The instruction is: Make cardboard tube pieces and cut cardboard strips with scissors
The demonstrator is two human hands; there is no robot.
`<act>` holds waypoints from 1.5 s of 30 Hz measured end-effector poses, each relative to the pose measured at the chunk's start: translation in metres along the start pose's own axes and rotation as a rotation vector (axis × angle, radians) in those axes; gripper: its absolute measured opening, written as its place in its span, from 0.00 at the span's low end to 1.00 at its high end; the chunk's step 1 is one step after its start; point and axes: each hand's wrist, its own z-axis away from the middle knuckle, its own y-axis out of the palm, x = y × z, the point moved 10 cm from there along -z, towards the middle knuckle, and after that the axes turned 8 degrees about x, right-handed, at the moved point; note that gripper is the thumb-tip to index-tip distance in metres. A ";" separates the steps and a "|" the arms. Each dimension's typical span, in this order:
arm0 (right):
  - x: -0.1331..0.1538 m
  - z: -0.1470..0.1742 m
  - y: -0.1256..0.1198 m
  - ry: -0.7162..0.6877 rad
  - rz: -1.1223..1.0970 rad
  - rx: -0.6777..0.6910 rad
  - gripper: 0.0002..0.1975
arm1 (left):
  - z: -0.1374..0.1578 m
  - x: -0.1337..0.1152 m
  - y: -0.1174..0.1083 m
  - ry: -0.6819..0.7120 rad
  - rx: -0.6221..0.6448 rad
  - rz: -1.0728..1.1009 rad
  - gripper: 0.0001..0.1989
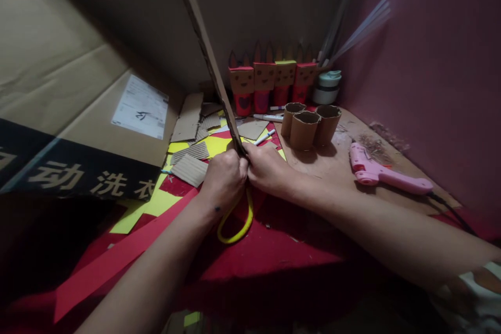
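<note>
In the middle of the view a long, narrow cardboard strip [213, 62] stands up at a slant, its lower end between my hands. My left hand [225, 172] is closed round that end. Pressed against it, my right hand [264, 164] also grips the strip with bent fingers. Just below my hands shows a yellow loop handle [250, 214], probably of scissors; the rest of it is hidden behind my hands. Three short cardboard tubes [303, 133] stand right of my right hand, on a cardboard sheet [324, 167].
A big cardboard box [90, 115] fills the left. Cardboard scraps [190, 169] and yellow paper [135, 214] lie near it, with a red strip [117, 266] in front. Decorated red figures [264, 83] and a lidded jar [327, 88] stand behind. A pink glue gun [383, 175] lies right.
</note>
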 end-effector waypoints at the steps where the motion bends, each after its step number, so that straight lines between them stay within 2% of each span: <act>1: 0.000 0.000 -0.001 -0.003 0.002 -0.008 0.14 | 0.000 -0.001 0.001 0.003 0.005 -0.023 0.10; 6: -0.001 -0.001 -0.004 -0.015 -0.073 -0.026 0.11 | -0.002 -0.002 -0.002 0.004 0.021 -0.083 0.10; 13: -0.007 0.002 -0.014 -0.017 -0.180 -0.078 0.10 | -0.006 0.000 -0.002 0.050 0.066 0.000 0.10; 17: -0.007 0.002 -0.014 -0.006 -0.133 -0.072 0.10 | -0.007 0.001 -0.004 0.047 0.083 0.070 0.08; 21: -0.002 0.003 -0.007 -0.001 -0.016 -0.033 0.11 | -0.008 0.006 0.001 -0.026 0.143 0.193 0.06; 26: 0.002 0.002 -0.002 -0.011 0.047 -0.002 0.12 | -0.010 0.005 0.001 -0.004 0.105 0.164 0.08; 30: -0.001 0.002 -0.012 0.012 -0.019 -0.050 0.11 | -0.012 0.006 0.001 0.006 0.115 0.222 0.10; 37: -0.004 0.005 -0.020 0.001 -0.188 -0.055 0.08 | -0.012 0.004 0.001 0.057 0.251 0.287 0.07; 41: -0.002 0.005 -0.022 0.011 -0.172 -0.031 0.08 | -0.013 0.004 -0.003 0.091 0.239 0.236 0.06; 45: 0.000 0.004 -0.023 0.015 -0.047 -0.028 0.07 | -0.012 -0.002 -0.003 0.127 0.219 0.054 0.08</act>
